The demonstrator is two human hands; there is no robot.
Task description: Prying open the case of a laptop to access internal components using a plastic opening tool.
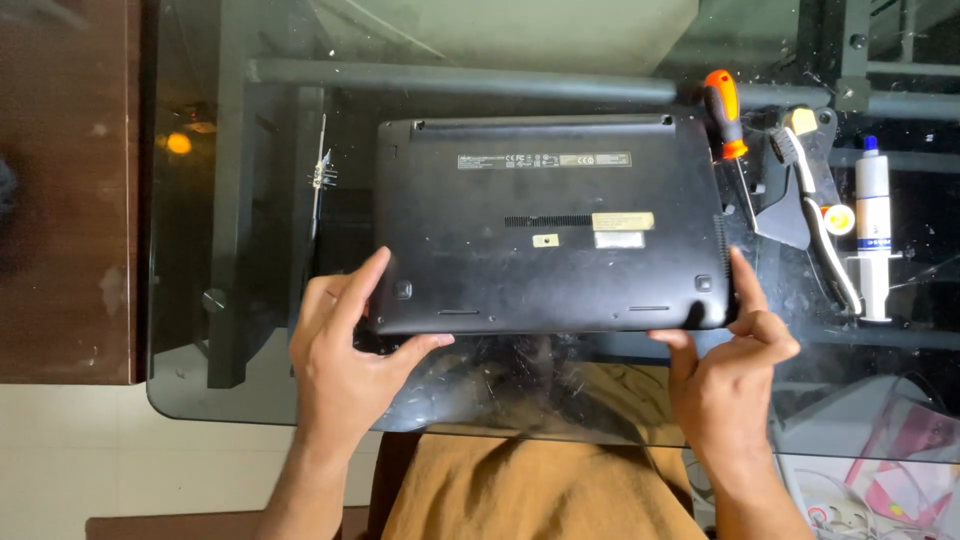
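Note:
A black laptop [550,225] lies upside down on a dark glass table [250,390], its base with labels and vent slots facing up. My left hand [345,355] grips its near left corner, thumb on top and fingers under the front edge. On the near right corner my right hand [725,370] holds the same way, with the thumb along the right side.
An orange-handled screwdriver [728,125], a white brush [815,215] and a white syringe tube [873,225] lie to the right of the laptop. A dark wooden surface [65,190] borders the glass on the left. My lap in tan cloth [530,490] shows below the table.

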